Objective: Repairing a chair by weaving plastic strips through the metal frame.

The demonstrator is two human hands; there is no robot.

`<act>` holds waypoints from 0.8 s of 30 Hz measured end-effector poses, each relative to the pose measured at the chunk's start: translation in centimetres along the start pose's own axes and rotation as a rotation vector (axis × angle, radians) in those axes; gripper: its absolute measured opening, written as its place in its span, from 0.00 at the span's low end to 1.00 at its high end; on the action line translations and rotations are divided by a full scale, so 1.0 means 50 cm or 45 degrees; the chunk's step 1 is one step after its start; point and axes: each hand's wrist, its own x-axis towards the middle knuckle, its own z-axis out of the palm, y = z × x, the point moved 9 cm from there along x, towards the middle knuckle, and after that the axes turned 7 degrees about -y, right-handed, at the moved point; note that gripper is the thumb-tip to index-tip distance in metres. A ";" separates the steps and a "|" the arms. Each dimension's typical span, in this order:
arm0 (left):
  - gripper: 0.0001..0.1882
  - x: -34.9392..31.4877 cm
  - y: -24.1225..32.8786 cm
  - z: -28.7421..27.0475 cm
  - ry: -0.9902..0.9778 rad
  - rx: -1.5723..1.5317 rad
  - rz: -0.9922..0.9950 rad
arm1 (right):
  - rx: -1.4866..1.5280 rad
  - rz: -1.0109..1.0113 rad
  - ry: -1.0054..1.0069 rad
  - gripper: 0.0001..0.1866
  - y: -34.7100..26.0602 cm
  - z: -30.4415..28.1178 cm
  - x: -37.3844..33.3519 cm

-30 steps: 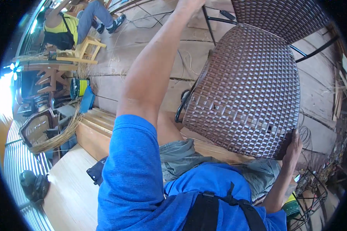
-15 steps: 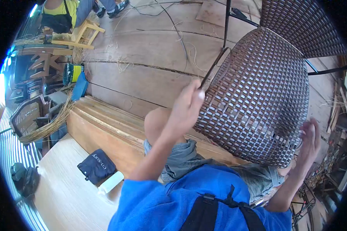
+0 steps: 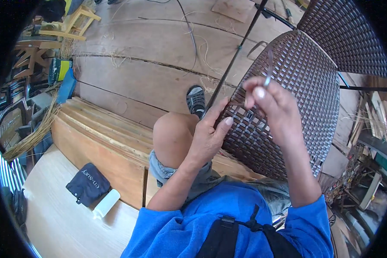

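A chair with a dark brown woven seat is in front of my knees, its woven backrest at the far right. My left hand grips the seat's left edge, thumb on top; the other fingers are partly hidden under the rim. Over the left part of the seat, my right hand pinches a thin flat brown weaving strip that stands up from the fingertips. Close by the fingers, the weave shows a few small gaps. Another loop of strip sticks out past the seat's left edge.
Stacked wooden boards lie left of my knee. A dark pouch and a white bottle rest on a pale board. A small wooden stool stands far left. Scrap wood and a cable lie around.
My right hand has moved from the seat's right front edge to its left part and now pinches the strip. The left hand has shifted to grip the seat edge. The view has shifted.
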 end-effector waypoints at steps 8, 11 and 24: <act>0.21 -0.003 0.001 -0.007 0.104 0.052 -0.019 | 0.224 -0.249 -0.162 0.20 0.013 -0.010 -0.073; 0.20 -0.008 -0.005 -0.007 0.133 -0.025 -0.077 | -0.060 -0.092 -0.237 0.21 0.035 -0.019 -0.084; 0.19 -0.006 -0.012 -0.006 0.178 -0.141 -0.102 | -0.366 0.031 -0.197 0.23 0.077 -0.038 -0.086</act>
